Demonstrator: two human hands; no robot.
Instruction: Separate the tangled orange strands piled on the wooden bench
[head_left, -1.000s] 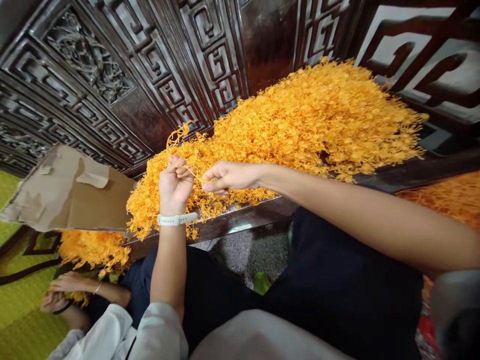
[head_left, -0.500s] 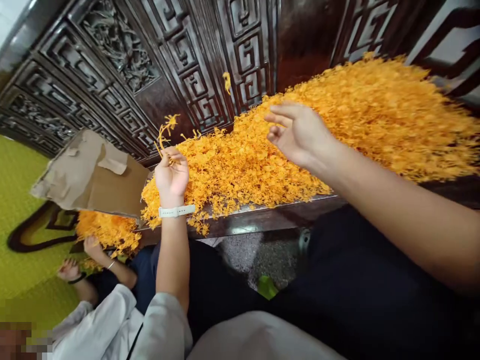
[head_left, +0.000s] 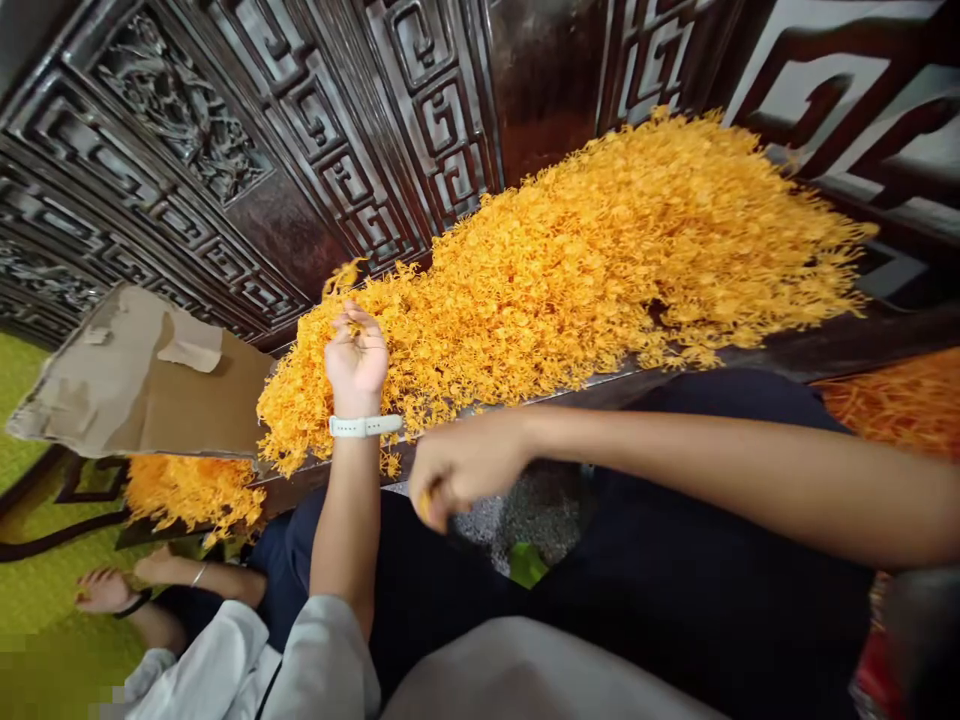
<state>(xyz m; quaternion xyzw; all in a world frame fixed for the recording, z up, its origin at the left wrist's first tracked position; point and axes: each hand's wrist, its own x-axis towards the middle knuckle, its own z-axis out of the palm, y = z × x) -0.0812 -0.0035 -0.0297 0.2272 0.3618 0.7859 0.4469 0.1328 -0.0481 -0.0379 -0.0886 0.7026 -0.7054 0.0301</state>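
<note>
A big heap of small orange plastic flower sprigs (head_left: 600,260) lies on a dark wooden bench (head_left: 825,345). My left hand (head_left: 356,355), with a white watch on its wrist, is raised at the heap's left end, fingers curled on an orange sprig (head_left: 341,275) that sticks up behind it. My right hand (head_left: 457,470) is down below the bench edge over my dark lap, fingers closed around a small orange piece (head_left: 425,505); it is blurred by motion.
A torn cardboard box flap (head_left: 142,380) juts out at the left, with more orange sprigs (head_left: 191,495) under it. Another person's hands (head_left: 127,585) are at lower left over a green mat. Carved dark wood panels (head_left: 300,130) rise behind the bench. More orange sprigs (head_left: 900,400) lie at right.
My right hand has come down from above the heap to below the bench edge, now closed on a small orange piece. My left hand has stayed about where it was.
</note>
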